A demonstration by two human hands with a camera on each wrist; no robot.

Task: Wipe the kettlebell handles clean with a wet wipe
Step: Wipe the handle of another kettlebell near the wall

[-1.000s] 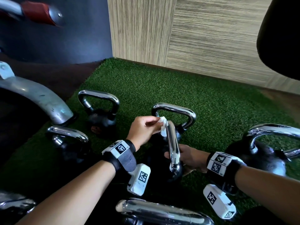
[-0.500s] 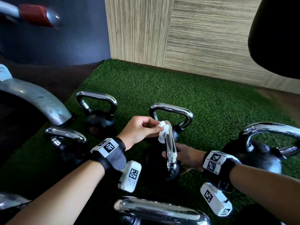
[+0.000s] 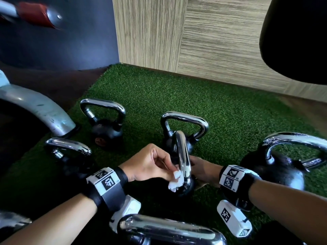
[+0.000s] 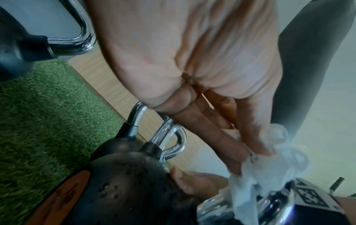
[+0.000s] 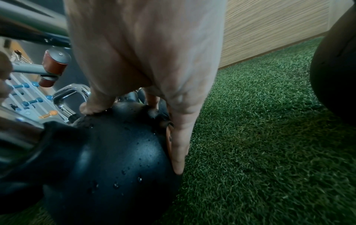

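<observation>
Nearest the camera a chrome handle (image 3: pixel 169 230) crossed the bottom edge of the head view; just beyond it the left hand (image 3: pixel 150 165) pinched a crumpled wet wipe (image 3: pixel 176 181) between thumb and curled fingers, pressing it against the lower end of the centre kettlebell's handle (image 3: pixel 182 156), where the chrome met the black body; the left wrist view showed the wipe (image 4: pixel 269 167) bunched under the fingertips against that chrome. The right hand (image 3: pixel 203 170) lay against the far side of the same kettlebell (image 5: pixel 108 159), fingers fairly straight and spread over the black ball, thumb on top, bracing it rather than closing round anything; water droplets beaded the ball. That kettlebell stood on the green turf (image 3: pixel 230 121), its handle edge-on to the head camera; a larger kettlebell (image 3: pixel 276 170) sat to the right, another (image 3: pixel 70 152) to the left; further back stood two more (image 3: pixel 106 128) (image 3: pixel 184 124); behind them rose a wood-grain wall (image 3: pixel 212 41).
</observation>
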